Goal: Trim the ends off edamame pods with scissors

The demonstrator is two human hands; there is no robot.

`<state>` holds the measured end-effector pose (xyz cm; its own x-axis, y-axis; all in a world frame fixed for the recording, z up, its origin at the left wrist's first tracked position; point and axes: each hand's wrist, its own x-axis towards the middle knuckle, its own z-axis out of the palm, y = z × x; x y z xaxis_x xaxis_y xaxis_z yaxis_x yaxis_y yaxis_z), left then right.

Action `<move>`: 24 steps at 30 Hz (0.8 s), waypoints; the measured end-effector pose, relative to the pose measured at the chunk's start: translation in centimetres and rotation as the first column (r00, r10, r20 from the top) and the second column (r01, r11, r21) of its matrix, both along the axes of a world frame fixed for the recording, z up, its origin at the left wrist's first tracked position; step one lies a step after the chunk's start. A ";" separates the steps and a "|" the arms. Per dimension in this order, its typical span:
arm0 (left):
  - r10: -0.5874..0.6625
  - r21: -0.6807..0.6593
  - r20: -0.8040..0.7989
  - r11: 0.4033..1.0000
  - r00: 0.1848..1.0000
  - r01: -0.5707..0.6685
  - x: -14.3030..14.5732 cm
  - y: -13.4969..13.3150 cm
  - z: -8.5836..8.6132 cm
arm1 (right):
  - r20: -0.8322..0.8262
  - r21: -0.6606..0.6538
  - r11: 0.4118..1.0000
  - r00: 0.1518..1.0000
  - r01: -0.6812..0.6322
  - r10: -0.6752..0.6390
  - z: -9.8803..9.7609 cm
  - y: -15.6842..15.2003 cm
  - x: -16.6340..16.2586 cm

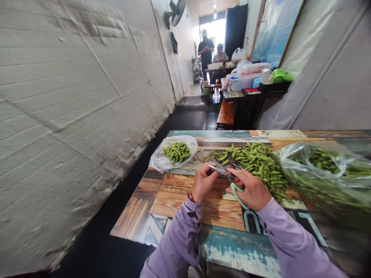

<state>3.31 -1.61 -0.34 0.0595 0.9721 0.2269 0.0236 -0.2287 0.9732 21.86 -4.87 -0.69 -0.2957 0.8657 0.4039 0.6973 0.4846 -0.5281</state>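
My right hand (249, 189) grips a pair of scissors (236, 192) with pale green handles, its blades pointing left and slightly parted. My left hand (203, 181) is closed in a pinch by the blade tips; whatever its fingers hold is too small or hidden to name. Beyond the right hand lies a loose heap of green soybean pods (261, 160). Small trimmed bits (213, 155) are scattered behind the blades. More pods (177, 152) sit in an opened clear plastic bag (156, 156) to the left. A bigger clear bag (307, 175) full of pods stands at right.
The wood-patterned table (171, 200) runs under everything, with a white brick wall (58, 116) to its left. Farther back are an orange bench (225, 114), a cluttered second table (243, 94), a wall fan (176, 11) and two people (205, 52).
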 end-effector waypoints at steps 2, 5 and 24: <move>0.019 0.039 -0.024 0.999 1.000 -0.018 0.1 0.1 -0.2 | 0.015 -0.005 1.000 1.000 0.018 -0.018 0.0 0.0 0.0; 0.018 0.059 -0.044 0.998 0.999 -0.015 0.1 0.0 -0.3 | 0.016 -0.015 0.999 0.999 0.031 -0.030 -0.1 0.1 0.0; -0.087 -0.014 -0.062 0.996 0.994 0.086 -0.4 0.2 0.9 | -0.034 -0.049 0.999 0.999 -0.001 -0.001 -0.1 0.4 0.2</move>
